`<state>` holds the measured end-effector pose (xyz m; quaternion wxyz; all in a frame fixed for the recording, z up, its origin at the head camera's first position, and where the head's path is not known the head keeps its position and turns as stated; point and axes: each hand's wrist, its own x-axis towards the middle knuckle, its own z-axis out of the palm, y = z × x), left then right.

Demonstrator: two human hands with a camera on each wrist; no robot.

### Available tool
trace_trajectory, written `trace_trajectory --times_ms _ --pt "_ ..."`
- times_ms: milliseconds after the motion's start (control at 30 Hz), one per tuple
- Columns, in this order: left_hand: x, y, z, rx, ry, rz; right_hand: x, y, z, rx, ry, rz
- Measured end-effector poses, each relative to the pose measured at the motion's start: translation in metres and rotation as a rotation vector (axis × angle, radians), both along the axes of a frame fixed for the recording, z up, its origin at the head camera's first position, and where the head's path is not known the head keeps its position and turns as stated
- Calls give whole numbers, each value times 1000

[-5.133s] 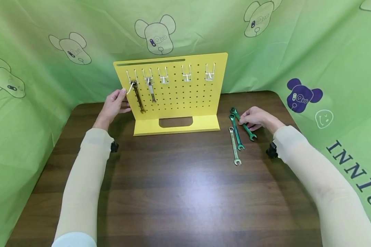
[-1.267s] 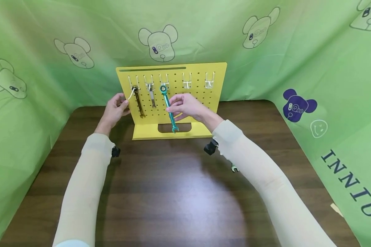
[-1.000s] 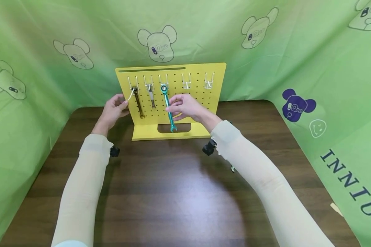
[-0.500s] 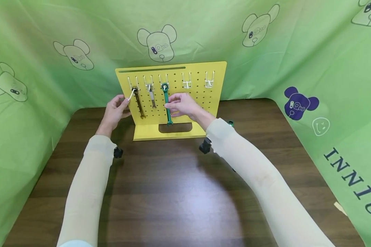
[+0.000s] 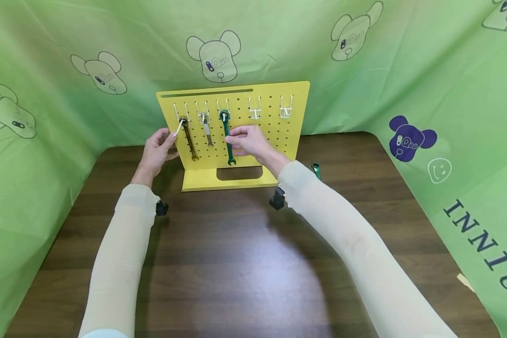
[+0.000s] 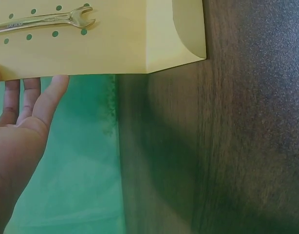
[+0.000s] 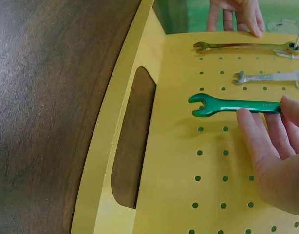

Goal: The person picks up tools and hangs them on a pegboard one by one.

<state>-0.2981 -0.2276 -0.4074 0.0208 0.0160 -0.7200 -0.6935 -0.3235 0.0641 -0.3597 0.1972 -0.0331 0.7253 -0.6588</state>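
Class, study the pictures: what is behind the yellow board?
A green curtain rises behind the yellow board, with green showing through its holes, and the left hand reaches partly behind its edge. The board covers the rest, so anything else there cannot be seen.

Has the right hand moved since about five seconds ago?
Yes, leftward: the right hand was beyond the right edge of the yellow pegboard; now it is in front of that board, holding a green wrench.
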Motion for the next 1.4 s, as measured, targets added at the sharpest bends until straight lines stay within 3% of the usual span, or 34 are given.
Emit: trace_trajectory --times_ms 400,833,1100,1400 --pt "-1 -3 -4 -1 5 3 -4 7 -9 0 -15 5" --pt "0 -7 -2 9 -8 2 5 41 -13 78 -46 133" --pt "0 -5 -4 13 -3 2 14 95 -13 105 -4 163" --pt "-2 -2 -2 13 6 -7 29 187 -35 225 -42 66"
